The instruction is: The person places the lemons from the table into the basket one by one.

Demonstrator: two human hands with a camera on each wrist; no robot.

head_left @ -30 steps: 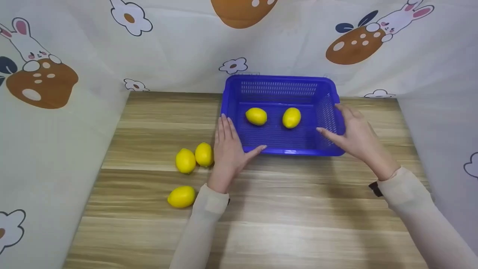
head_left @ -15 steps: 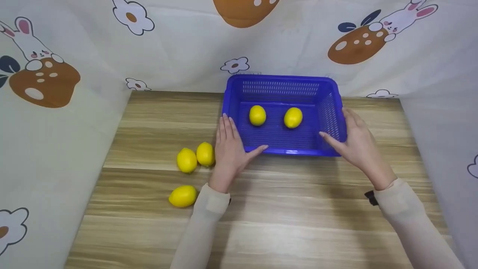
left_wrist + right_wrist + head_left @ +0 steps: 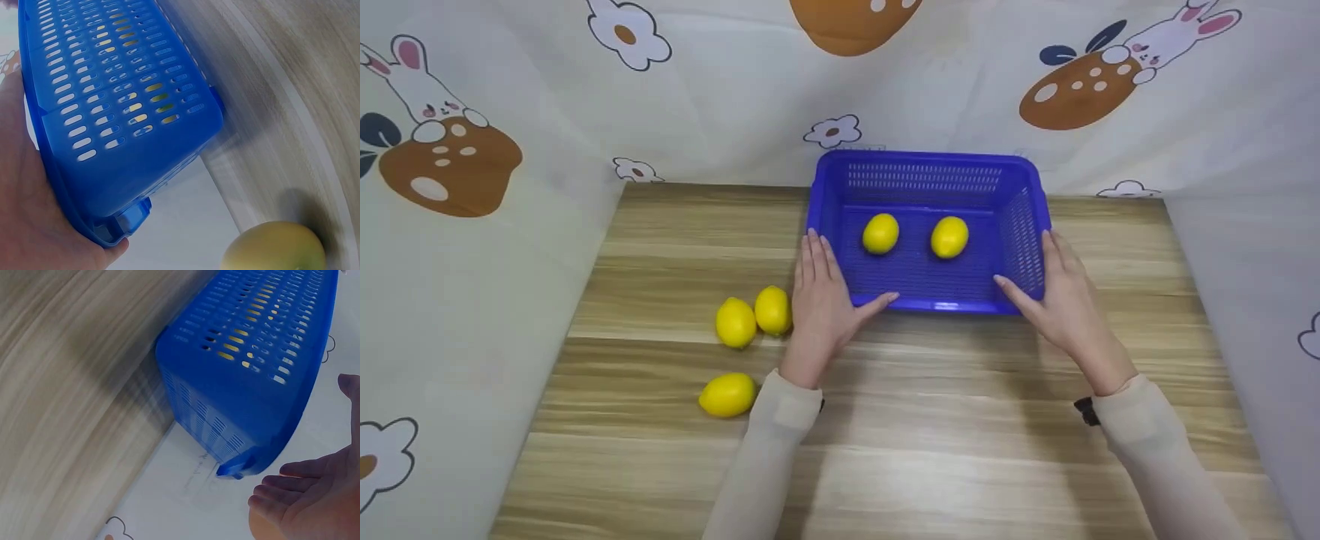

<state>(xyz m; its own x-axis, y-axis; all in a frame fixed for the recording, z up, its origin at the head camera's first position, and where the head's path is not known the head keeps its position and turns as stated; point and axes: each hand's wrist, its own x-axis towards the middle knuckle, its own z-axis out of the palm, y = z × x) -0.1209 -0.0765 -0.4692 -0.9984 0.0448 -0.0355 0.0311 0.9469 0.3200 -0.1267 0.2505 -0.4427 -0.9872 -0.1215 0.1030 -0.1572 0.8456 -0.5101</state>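
Squarely between the hands, the blue basket (image 3: 946, 306) sits on the desk (image 3: 915, 435), its long axis running side to side. The straight-fingered left hand (image 3: 820, 304) touches its left rim; the right hand (image 3: 1069, 307), spread and gripping nothing, is just off the opposite end. Inside lie two lemons (image 3: 880, 234); three loose lemons (image 3: 727, 395) lie left.

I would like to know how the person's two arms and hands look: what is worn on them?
The left sleeve and right sleeve are long, plain and cream-coloured. A small black piece sticks out beside the right sleeve's end; what it is, I cannot tell. The left hand and right hand are bare, with no glove or ring visible.
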